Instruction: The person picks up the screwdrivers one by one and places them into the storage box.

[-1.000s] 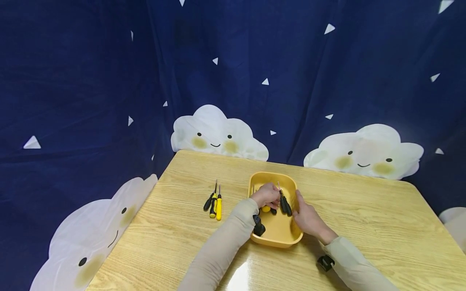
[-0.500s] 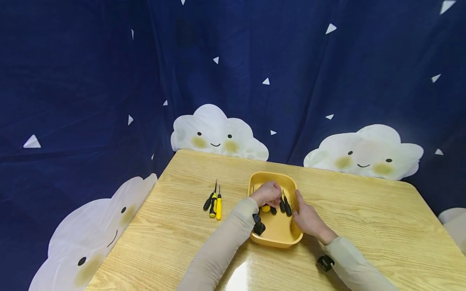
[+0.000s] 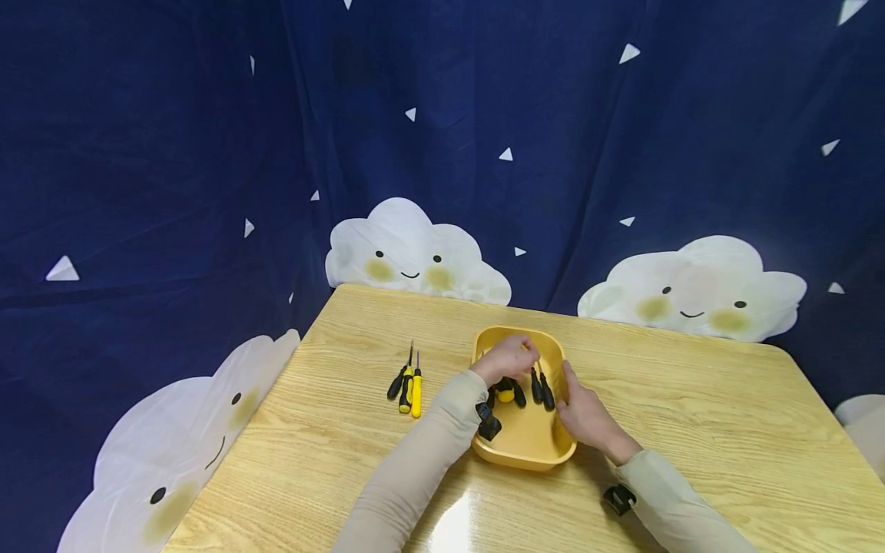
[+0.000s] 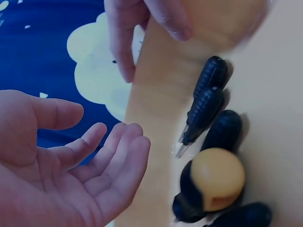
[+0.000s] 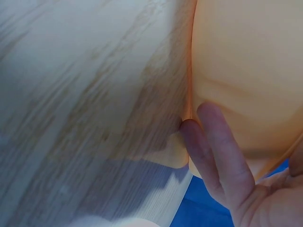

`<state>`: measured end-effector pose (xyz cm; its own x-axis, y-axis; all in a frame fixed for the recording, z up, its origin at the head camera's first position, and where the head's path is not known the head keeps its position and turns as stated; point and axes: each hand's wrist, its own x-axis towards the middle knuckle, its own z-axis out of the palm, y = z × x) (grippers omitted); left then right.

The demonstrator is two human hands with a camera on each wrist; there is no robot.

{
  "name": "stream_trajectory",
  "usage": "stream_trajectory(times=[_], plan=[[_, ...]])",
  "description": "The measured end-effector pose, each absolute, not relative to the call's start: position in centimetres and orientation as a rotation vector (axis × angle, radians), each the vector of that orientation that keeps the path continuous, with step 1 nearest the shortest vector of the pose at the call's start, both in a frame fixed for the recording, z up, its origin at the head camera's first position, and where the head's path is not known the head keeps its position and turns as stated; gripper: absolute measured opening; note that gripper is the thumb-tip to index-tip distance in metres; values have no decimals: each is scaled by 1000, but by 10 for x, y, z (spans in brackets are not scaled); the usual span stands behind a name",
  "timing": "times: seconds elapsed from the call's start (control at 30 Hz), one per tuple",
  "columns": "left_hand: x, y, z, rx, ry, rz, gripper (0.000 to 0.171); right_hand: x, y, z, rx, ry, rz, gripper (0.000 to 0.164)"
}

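A yellow plastic bin (image 3: 523,461) holds several screwdrivers. Two with black handles (image 4: 206,106) lie side by side near its right wall. A stubby screwdriver with a round yellow end (image 4: 218,179) lies among other black handles. Over the bin's far part hovers my left hand (image 3: 509,359), palm up in its wrist view, with fingers loosely spread and nothing in them. My right hand (image 3: 588,415) grips the bin's right wall, thumb inside and fingers outside; its fingers (image 5: 227,156) lie against the wall in the right wrist view.
Left of the bin, a small group of screwdrivers lies on the wooden table: one black (image 3: 396,384), one black and yellow (image 3: 406,393), one yellow (image 3: 416,395). A dark blue curtain (image 3: 442,138) with clouds hangs behind the table (image 3: 691,430).
Two black-handled screwdrivers have settled lower beside each other in the bin. My left hand has come away from them, rising slightly toward the bin's far side. The right hand stays put.
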<state>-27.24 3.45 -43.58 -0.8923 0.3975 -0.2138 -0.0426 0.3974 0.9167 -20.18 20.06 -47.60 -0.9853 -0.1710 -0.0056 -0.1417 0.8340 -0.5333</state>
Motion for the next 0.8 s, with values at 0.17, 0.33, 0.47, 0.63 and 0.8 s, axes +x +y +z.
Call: stream_trajectory(times=[0.17, 0.33, 0.47, 0.63, 0.8], plan=[[-272, 27, -427, 413, 2422, 1338, 13, -201, 200, -476, -240, 2958, -842, 73], [-271, 18, -420, 478, 2531, 1198, 18, -201, 200, -476, -221, 2939, -842, 72], [-270, 10, -416, 511, 2585, 1141, 19, -201, 200, -476, -226, 2941, -838, 72], [-270, 0, -414, 524, 2647, 1121, 20, -201, 200, -476, -230, 2938, -839, 72], [-267, -13, -414, 510, 2650, 1140, 21, -202, 200, -476, -228, 2932, -853, 72]])
